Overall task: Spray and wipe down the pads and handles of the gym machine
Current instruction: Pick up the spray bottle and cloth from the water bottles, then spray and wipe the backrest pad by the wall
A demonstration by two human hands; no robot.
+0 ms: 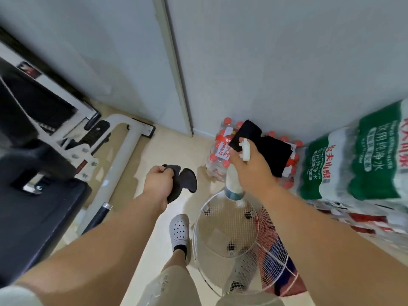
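Gripping: my left hand [159, 184] bunched the dark grey wiping cloth [182, 184]; my right hand [251, 166] clasped the white spray bottle [234, 184] by its neck, both apparently readied for the black padded bench [44, 213].

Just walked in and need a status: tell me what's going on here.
A person stands beside a gym machine, its black pad at the left. The left hand grips a dark cloth; the right hand holds a spray bottle by its white trigger head. Neither touches the machine, so no wiping is under way.
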